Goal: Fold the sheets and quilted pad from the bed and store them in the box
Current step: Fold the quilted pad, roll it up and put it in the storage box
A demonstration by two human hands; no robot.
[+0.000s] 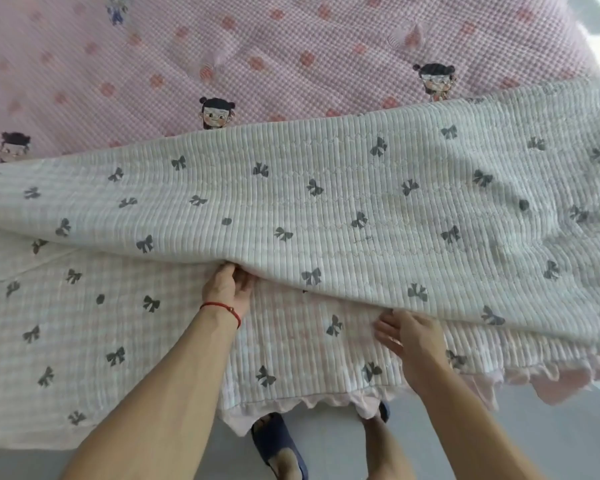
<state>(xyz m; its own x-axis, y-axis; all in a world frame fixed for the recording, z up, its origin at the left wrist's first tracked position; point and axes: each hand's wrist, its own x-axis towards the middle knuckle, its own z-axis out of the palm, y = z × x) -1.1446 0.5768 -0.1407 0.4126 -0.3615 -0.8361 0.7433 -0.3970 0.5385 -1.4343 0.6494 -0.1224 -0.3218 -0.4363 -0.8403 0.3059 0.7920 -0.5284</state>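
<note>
Your left hand [227, 287] pinches the quilted pad [326, 202] fold; your right hand [407, 336] seems flat beside it. Folding barely begun; box unseen.

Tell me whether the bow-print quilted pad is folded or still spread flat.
Partly folded: the bow-print quilted pad has one layer doubled over its lower layer. The left hand grips the fold's edge; the right hand rests beside it.

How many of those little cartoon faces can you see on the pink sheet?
4. One at the top left, cut off by the frame; three along the edge of the bow-print pad: left, middle, right. The pad may hide more.
</note>
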